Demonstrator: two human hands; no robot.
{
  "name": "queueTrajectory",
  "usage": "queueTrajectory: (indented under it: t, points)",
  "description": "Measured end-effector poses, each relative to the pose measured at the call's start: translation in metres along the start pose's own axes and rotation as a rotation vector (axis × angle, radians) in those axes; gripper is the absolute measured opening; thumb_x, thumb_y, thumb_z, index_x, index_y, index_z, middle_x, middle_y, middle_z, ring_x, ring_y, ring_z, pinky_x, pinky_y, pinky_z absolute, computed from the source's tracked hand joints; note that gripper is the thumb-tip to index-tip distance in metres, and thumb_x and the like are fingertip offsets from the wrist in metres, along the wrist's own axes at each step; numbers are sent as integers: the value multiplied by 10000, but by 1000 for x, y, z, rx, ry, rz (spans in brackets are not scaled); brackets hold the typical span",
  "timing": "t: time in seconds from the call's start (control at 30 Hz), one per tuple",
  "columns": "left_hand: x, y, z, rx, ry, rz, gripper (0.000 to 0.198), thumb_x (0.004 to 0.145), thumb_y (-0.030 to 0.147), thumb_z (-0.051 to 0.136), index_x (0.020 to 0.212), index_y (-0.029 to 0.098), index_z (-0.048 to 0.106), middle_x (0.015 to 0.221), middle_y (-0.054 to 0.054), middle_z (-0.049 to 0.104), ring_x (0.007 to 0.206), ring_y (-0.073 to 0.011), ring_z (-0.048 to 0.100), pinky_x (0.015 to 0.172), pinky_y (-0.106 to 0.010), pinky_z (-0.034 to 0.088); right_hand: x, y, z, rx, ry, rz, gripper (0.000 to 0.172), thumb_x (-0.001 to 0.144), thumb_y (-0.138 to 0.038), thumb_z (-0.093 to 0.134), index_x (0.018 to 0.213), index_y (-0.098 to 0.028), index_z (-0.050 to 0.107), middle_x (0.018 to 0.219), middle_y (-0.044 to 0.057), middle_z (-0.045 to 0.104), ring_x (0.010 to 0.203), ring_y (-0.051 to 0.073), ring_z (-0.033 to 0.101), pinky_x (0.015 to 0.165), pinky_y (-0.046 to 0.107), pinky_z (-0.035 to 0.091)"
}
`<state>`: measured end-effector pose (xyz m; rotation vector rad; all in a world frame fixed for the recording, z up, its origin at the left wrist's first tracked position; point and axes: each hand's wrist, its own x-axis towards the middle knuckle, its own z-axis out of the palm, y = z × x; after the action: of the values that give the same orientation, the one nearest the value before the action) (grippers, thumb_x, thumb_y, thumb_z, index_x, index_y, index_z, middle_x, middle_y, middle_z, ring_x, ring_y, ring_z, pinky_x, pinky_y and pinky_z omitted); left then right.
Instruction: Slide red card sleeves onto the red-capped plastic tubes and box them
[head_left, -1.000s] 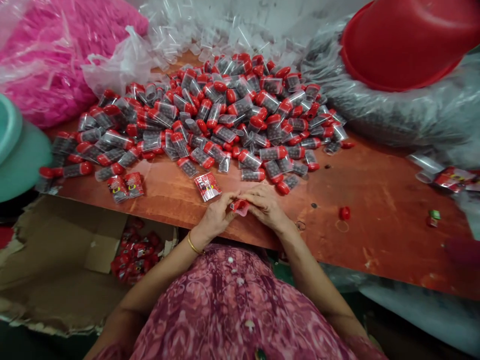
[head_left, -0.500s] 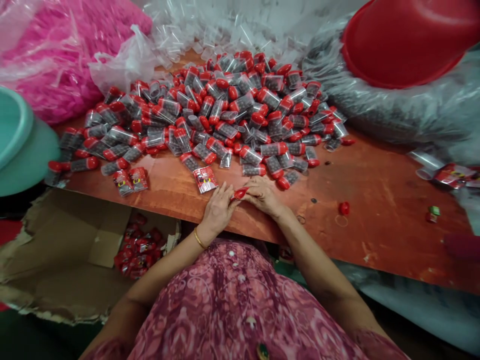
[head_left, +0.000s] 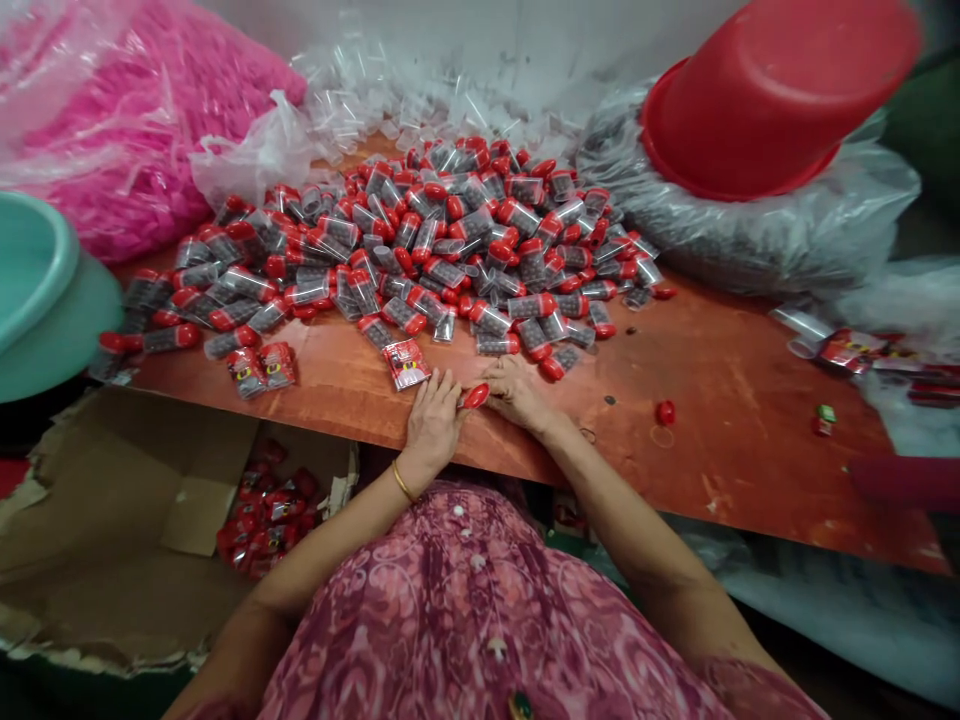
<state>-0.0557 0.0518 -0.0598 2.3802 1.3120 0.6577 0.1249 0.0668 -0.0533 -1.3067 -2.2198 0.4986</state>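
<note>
My left hand (head_left: 435,418), with a bangle on its wrist, has its fingers closed at the table's front edge around a small red-capped container (head_left: 475,396). From the other side my right hand (head_left: 519,393) pinches the same piece. Only the glossy red cap end shows; my fingers hide the rest. A flat red printed packet (head_left: 406,363) lies just beyond my left fingertips. Behind both hands spreads a big heap of clear tubes with red caps (head_left: 450,225), filled with dark contents. Two more red packets (head_left: 261,369) lie to the left.
Left stand a teal tub (head_left: 97,310) and a bag of pink pieces (head_left: 150,120). Below the edge, a cardboard box (head_left: 97,520) holds red packets. Back right, a red bucket (head_left: 765,100) rests upside down on a clear bag (head_left: 705,240). A loose red cap (head_left: 665,412) lies right.
The red cap has turned between my hands, its rounded end now facing more toward me. Both hands stay in nearly the same place. The camera view has shifted slightly.
</note>
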Motion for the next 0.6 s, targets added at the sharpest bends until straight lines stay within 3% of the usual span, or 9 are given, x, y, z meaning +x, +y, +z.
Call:
queueTrajectory:
  t: [0.1,0.17,0.23,0.3,0.37,0.43,0.5,0.6]
  points:
    - [-8,5,-7,-79,-21,38,372,853,170,432,1192,116,575,1278,-183,565,1279,-288,437,1039,-507,375,-10,-11,-1,-32,53,-29,297,916,-384,436,910,-263,706,700,24,654,702,188,517,769,397,390]
    - [-18,2,-22,-147,-12,54,387,848,169,420,1204,150,572,1217,-146,617,1203,-264,521,993,-456,437,-23,-16,-7,-60,112,-5,286,914,-356,443,1016,-227,677,755,45,662,736,197,551,787,392,415]
    - [-29,-13,-47,-131,83,-42,346,847,240,460,1156,170,600,1139,-123,658,1089,-263,598,921,-420,489,-39,-12,-20,-148,270,122,289,906,-303,451,1092,-191,641,847,82,662,795,215,574,775,375,441]
    - [-36,-43,-79,15,232,-265,294,823,332,509,1013,153,646,1024,-128,683,980,-280,635,859,-421,506,-54,1,-38,-312,440,296,298,888,-212,427,1107,-189,628,928,103,649,840,231,576,755,376,458]
    - [-37,-79,-110,185,260,-406,284,803,394,504,820,153,653,941,-131,686,999,-318,613,872,-464,480,-63,19,-54,-468,405,390,351,840,-129,415,1119,-188,619,1030,119,635,903,248,561,781,401,451]
    - [-35,-110,-134,341,258,-501,239,787,369,501,787,172,637,1097,-129,659,1137,-367,529,934,-553,415,-65,36,-65,-521,266,364,414,788,-75,414,1143,-171,603,1132,123,614,981,253,540,833,405,432]
    - [-32,-127,-150,444,246,-591,283,746,349,547,932,153,630,1288,-152,555,1214,-416,447,950,-619,366,-64,46,-69,-541,161,317,435,757,-75,436,1155,-163,589,1183,117,602,1021,255,524,855,399,410]
    - [-26,-119,-158,487,393,-665,634,733,373,586,1280,88,443,1436,-215,366,1297,-447,321,990,-658,285,-62,45,-62,-606,128,309,362,758,-152,482,1100,-167,602,1123,118,629,979,270,524,833,418,374]
